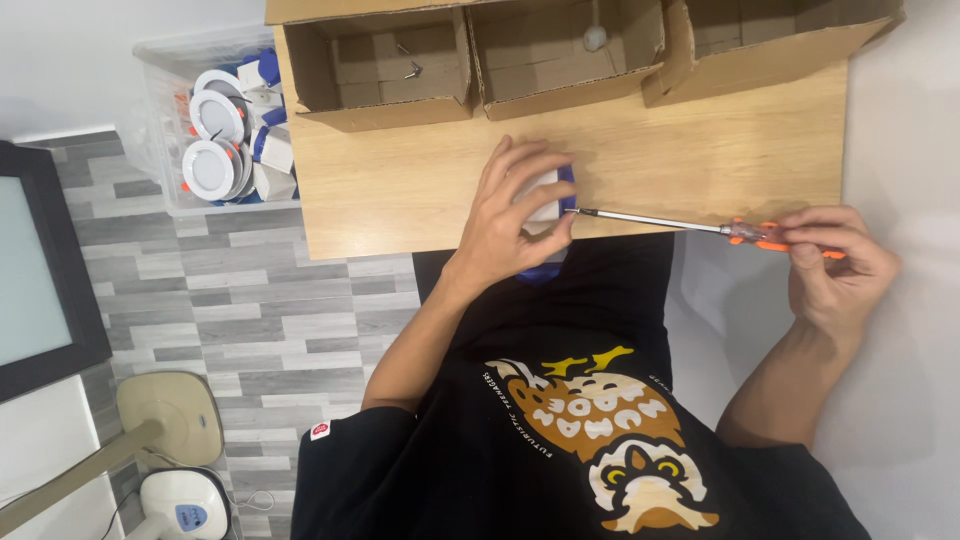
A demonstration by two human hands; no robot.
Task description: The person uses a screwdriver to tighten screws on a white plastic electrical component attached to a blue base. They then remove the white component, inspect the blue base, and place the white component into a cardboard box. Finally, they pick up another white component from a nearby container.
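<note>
My left hand (515, 215) grips a small white and blue box-shaped device (553, 190) at the near edge of the wooden table (420, 200). My right hand (835, 262) holds the orange handle of a long screwdriver (690, 226). The metal shaft runs leftward and its tip touches the side of the device, just by my left thumb.
Three open cardboard boxes (385, 70) line the table's far edge, with small metal parts inside. A clear plastic bin (215, 130) of round white lamp fittings and blue and white devices stands on the floor to the left. A fan base (170, 420) stands at lower left.
</note>
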